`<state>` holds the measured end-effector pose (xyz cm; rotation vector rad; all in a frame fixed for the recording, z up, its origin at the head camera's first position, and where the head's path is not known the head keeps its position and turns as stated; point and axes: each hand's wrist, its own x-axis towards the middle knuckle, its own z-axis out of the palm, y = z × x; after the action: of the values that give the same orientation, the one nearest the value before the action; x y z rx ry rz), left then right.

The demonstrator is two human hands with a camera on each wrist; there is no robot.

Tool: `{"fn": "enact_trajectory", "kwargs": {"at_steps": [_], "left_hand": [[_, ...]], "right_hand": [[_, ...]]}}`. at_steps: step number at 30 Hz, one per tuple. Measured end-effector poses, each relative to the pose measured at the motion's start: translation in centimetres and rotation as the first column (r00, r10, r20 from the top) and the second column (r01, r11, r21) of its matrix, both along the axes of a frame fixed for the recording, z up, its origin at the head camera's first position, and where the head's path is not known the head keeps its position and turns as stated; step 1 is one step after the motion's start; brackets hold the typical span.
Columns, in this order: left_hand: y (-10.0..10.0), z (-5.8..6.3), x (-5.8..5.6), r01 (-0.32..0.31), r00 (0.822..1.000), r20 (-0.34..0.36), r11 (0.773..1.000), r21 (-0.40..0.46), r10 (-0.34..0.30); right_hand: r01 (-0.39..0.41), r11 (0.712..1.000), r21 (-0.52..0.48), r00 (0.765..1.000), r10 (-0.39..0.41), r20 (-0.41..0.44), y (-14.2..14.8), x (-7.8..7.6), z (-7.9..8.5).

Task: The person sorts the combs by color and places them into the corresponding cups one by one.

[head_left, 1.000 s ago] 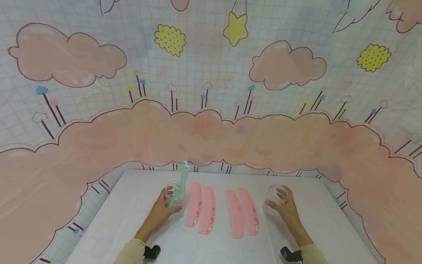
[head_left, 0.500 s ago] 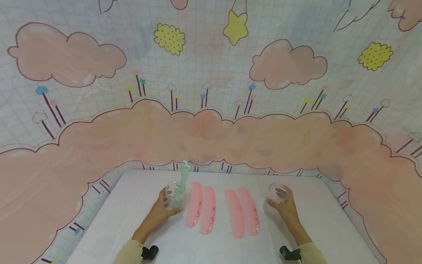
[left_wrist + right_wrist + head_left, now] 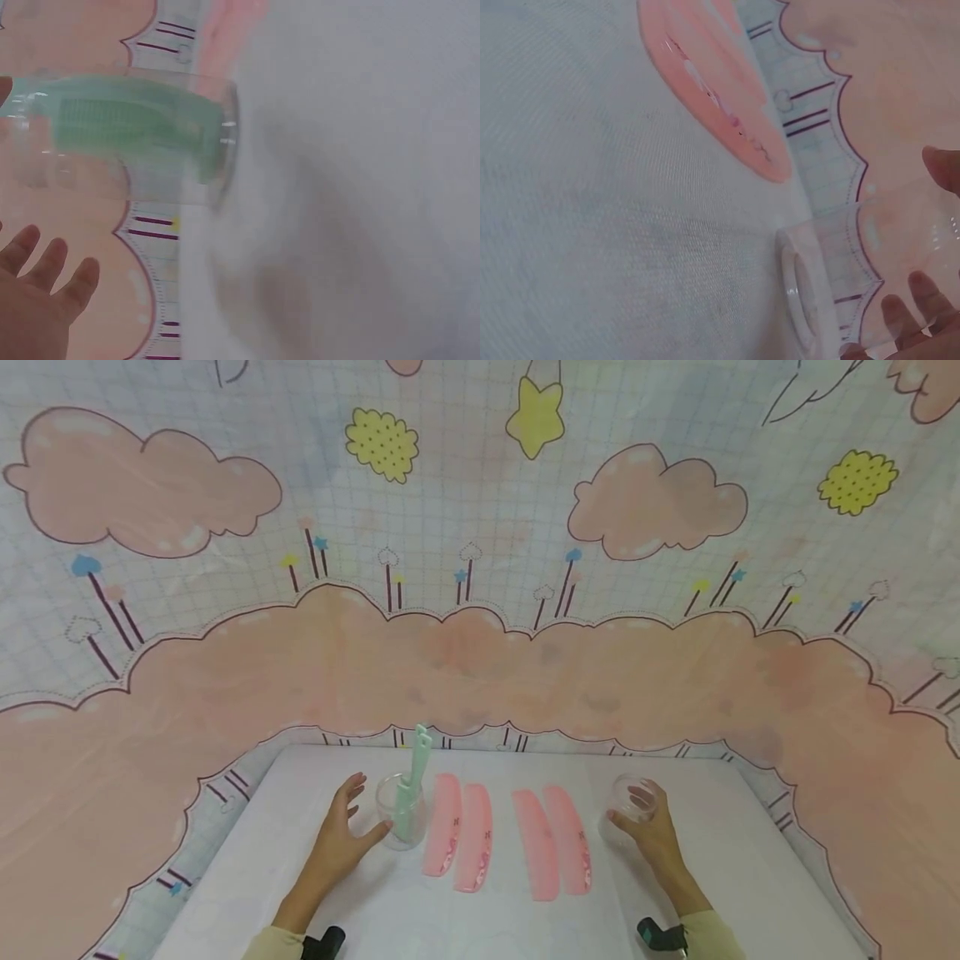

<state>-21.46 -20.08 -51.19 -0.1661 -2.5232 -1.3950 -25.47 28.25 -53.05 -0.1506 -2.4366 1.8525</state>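
Observation:
A clear plastic cup stands upright on the white table, left of centre. Inside it leans a mint-green comb with a long handle; its finely ridged part shows through the wall in the left wrist view. My left hand is just left of this cup, fingers spread and apart from it; its thumb tip is close to the cup wall. A second clear cup stands at the right, with nothing visible inside. Fingers and thumb of my right hand grip it around the side.
Between the cups lie several flat pink combs, in a left pair and a right pair. Behind the white table hangs a patterned cloth. Dark wrist cameras sit by both sleeves.
My left hand has let go of the cup with the green comb and drawn back to the left, its fingers straightening. The right hand still holds its cup in place.

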Motion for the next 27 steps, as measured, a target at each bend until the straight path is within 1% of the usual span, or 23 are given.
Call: {"fn": "enact_trajectory", "kwargs": {"at_steps": [2,4,8,10,12,14,16,18,20,23,26,27], "left_hand": [[-0.1,0.8,0.4,-0.013,0.998,-0.061,1.0,-0.004,0.013],[-0.1,1.5,0.8,-0.024,0.994,-0.105,1.0,-0.004,0.023],[0.2,2.9,1.6,-0.051,0.988,-0.146,0.999,-0.013,0.049],[0.5,3.6,2.0,-0.059,0.985,-0.163,0.998,0.005,0.059],[1.0,4.2,2.4,-0.058,0.979,-0.195,0.998,0.035,0.064],[1.6,4.8,2.7,-0.042,0.969,-0.241,0.996,0.073,0.059],[2.3,5.3,3.1,-0.016,0.955,-0.295,0.995,0.1,0.045],[3.0,5.8,3.5,0.016,0.94,-0.341,0.994,0.111,0.023],[3.8,6.2,3.9,0.054,0.928,-0.371,0.992,0.117,-0.007],[5.0,6.8,4.3,0.104,0.918,-0.395,0.986,0.13,-0.045],[6.0,6.9,4.4,0.141,0.913,-0.4,0.98,0.139,-0.075],[6.4,6.9,4.4,0.153,0.915,-0.394,0.979,0.137,-0.088]], "right_hand": [[-0.001,1.0,-0.003,1.0,0.001,-0.004,0.0,0.0,0.0],[-0.001,1.0,-0.004,1.0,0.001,-0.009,0.0,0.0,-0.1],[-0.003,1.0,-0.004,1.0,0.003,-0.019,-0.1,0.0,-0.2],[-0.002,1.0,-0.008,1.0,0.002,-0.018,0.0,-0.1,-0.3],[-0.001,1.0,-0.006,1.0,0.001,-0.011,0.0,-0.1,-0.4],[0.004,1.0,-0.005,1.0,-0.004,-0.003,0.0,-0.1,-0.4],[0.008,1.0,0.003,1.0,-0.008,0.006,0.0,-0.1,-0.4],[0.01,1.0,0.012,1.0,-0.01,0.009,0.0,-0.1,-0.4],[0.016,1.0,0.011,1.0,-0.016,0.011,-0.1,-0.1,-0.4],[0.017,1.0,0.006,1.0,-0.017,0.012,-0.1,-0.2,-0.4],[0.018,1.0,0.007,1.0,-0.019,0.015,0.0,-0.2,-0.4],[0.017,1.0,0.01,1.0,-0.017,0.014,0.0,-0.2,-0.4]]}}
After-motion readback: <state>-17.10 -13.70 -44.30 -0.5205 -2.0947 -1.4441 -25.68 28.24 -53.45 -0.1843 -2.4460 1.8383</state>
